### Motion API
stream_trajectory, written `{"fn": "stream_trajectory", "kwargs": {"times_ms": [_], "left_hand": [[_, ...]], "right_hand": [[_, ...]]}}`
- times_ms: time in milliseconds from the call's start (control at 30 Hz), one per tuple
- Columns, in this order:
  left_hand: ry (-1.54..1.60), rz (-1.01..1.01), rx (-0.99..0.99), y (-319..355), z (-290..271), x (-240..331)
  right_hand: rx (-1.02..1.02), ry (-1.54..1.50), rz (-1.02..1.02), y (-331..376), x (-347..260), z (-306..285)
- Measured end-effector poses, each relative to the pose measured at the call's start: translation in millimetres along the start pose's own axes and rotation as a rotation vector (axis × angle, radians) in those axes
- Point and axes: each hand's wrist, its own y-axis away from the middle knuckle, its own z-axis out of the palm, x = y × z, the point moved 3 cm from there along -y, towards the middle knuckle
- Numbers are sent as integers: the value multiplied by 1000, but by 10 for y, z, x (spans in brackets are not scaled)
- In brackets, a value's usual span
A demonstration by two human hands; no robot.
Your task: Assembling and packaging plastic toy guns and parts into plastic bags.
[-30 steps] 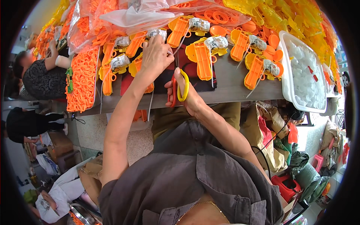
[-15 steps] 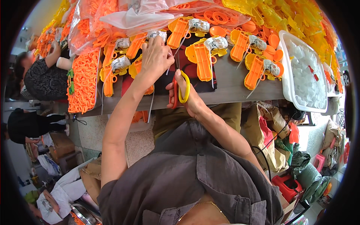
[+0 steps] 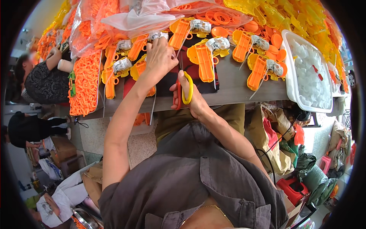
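Two hands work at the counter [image 3: 228, 89], and little has changed since a second ago: the left hand [image 3: 160, 57] stays pressed on an orange toy [image 3: 142, 68], only a bit closer around it now, and the right hand [image 3: 192, 95] keeps the scissors [image 3: 182, 91] at the same place near the counter edge. So I judge the same step goes on, not a new one. The left grip is closed down over the toy, fingers curled on its top. The right grip is shut through the scissors' loops, one yellow and one red; the blades point away and I cannot tell if they are open. The toys are hard, glossy plastic, flat and blocky, orange with yellow parts, each with a crumpled white wrap [image 3: 122, 65]. Thin strings hang over the edge. At the right stands a white tray [image 3: 289, 76] of pale small pieces, and soft clear bags [image 3: 133, 19] lie behind.
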Motion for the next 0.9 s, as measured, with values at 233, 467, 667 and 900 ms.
{"fn": "stream_trajectory", "kwargs": {"times_ms": [233,467,667,900], "left_hand": [[65,-71,-66,-27,-120,-15],[110,-78,-133,-40,-130,-24],[104,-115,-203,-71,-108,24],[133,-151,-206,-67,-92,-19]], "right_hand": [[-34,81,-48,-16,5,-2],[0,59,-60,-77,1,33],[23,16,-93,-88,28,30],[31,87,-136,-92,15,-6]]}}
